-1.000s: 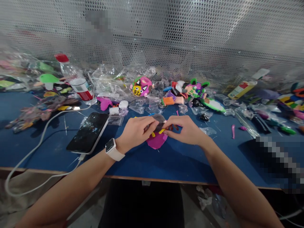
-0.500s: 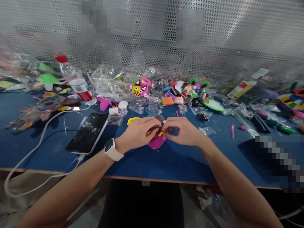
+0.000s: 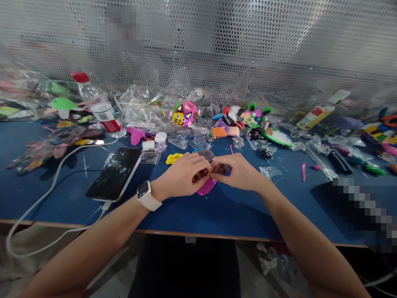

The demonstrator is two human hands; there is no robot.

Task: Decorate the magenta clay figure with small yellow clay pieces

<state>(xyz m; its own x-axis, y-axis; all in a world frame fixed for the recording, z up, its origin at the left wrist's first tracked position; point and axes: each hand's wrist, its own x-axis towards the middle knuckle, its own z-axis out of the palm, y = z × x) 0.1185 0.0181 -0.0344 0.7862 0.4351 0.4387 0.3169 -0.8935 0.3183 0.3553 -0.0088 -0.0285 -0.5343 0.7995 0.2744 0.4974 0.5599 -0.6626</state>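
Note:
Over the middle of the blue table, my two hands meet at the fingertips. My left hand [image 3: 188,174] is closed round a magenta clay piece [image 3: 207,188], whose lower part shows below the thumb. Thumb and fingers of my right hand [image 3: 238,171] pinch a small strip of yellow clay [image 3: 209,175] against the magenta piece. The fingers hide most of both. A loose yellow clay lump [image 3: 174,158] lies just behind my left hand. Beyond the fingertips is a greyish round thing [image 3: 206,155], partly covered.
A phone [image 3: 114,174] on a white cable lies left of my left arm. Along the back stand a red-capped bottle [image 3: 104,114], a painted cat-face ball [image 3: 185,114], coloured clay figures and plastic wrappings. A dark, partly blurred-out object [image 3: 328,198] lies at the right.
My left hand has rolled slightly forward over the magenta piece, so less of it shows. The yellow strip now sits more hidden between the fingertips.

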